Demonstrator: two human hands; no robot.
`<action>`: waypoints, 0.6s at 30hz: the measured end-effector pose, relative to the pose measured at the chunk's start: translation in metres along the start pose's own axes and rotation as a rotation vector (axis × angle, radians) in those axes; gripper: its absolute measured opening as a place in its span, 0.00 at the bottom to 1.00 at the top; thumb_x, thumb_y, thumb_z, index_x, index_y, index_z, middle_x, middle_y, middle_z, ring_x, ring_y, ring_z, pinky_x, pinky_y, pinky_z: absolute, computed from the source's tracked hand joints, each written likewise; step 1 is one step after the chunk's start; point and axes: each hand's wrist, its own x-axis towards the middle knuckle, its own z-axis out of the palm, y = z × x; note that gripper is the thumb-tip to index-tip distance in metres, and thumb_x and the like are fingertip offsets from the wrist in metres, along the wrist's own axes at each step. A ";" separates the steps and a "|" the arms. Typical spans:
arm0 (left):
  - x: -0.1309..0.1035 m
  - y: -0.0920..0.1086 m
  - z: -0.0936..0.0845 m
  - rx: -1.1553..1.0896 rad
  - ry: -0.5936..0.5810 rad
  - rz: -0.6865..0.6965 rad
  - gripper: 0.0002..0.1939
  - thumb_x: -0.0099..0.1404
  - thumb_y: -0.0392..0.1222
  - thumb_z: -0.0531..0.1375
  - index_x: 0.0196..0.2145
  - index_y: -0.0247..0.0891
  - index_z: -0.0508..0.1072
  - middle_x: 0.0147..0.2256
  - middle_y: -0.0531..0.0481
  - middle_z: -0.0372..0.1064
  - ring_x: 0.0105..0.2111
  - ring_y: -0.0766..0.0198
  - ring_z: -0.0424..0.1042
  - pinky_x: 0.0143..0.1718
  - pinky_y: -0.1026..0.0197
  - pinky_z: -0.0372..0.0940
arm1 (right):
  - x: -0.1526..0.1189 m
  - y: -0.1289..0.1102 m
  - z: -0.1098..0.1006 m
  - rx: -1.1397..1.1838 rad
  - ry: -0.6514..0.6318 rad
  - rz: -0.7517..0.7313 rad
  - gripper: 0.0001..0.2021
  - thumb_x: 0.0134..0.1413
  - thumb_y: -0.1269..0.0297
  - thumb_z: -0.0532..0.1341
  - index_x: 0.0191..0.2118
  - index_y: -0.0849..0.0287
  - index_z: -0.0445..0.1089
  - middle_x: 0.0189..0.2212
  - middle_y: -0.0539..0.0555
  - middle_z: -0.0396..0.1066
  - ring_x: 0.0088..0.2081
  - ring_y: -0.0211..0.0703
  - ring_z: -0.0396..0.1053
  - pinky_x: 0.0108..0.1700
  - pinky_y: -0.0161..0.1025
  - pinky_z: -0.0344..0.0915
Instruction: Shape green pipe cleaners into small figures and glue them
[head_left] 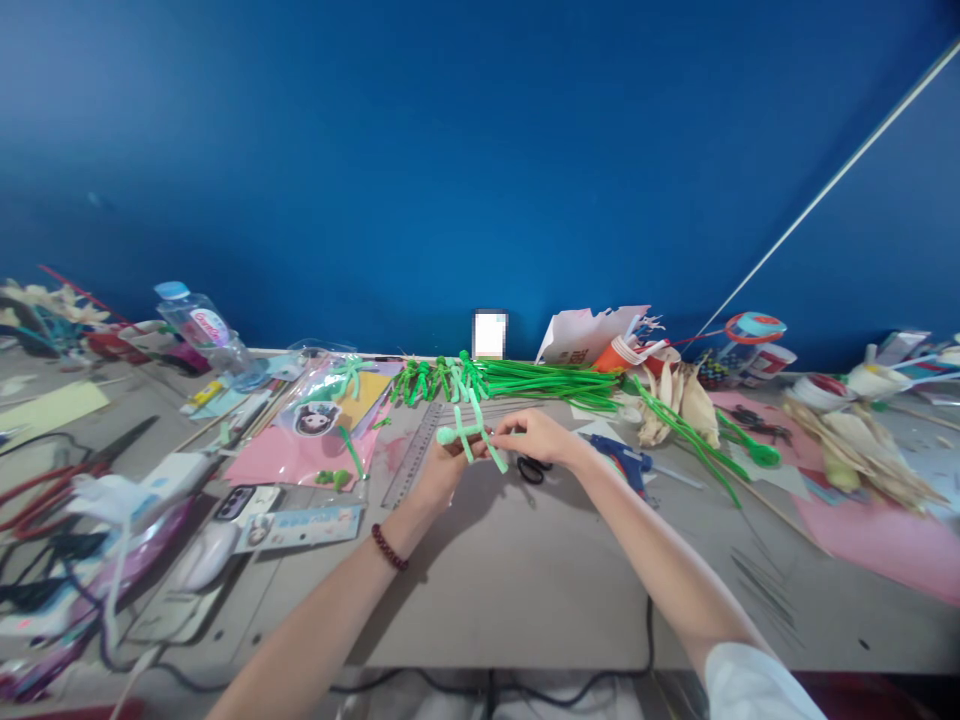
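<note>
Nearest the camera, at the lower right, is the white sleeve [757, 685], with both bare forearms reaching in over the table [517, 590]. Between the hands, raised just above the table, is a pale green fuzzy-wire piece [466, 431]. The left hand [448, 462] grips it from below; the right hand [531, 437] appears to pinch its right end between thumb and fingertip, though exact contact is too small to make out.

For this work, I would brace the stem firmly with the left hand, close to the crossing strands, and let the right fingertips bend the soft wire gently, so the fuzz is not crushed and the strands stay even.

Its long axis runs nearly level across the view, the rounded knob pointing left; two strands cross it, slanting from upper left to lower right.

Near the right hand lie black-handled scissors [532, 468]; beside the left, a clear ruler [412, 458]. Farther out are green stems [555, 382], similar green pieces [431, 380] and a blue glue gun [626, 460].
</note>
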 end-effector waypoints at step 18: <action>-0.003 0.006 0.004 0.032 0.040 -0.050 0.17 0.39 0.42 0.71 0.30 0.36 0.79 0.25 0.49 0.75 0.29 0.60 0.73 0.34 0.61 0.66 | 0.003 0.003 0.000 0.209 -0.069 0.056 0.16 0.45 0.52 0.62 0.28 0.63 0.74 0.26 0.51 0.72 0.28 0.37 0.64 0.32 0.33 0.58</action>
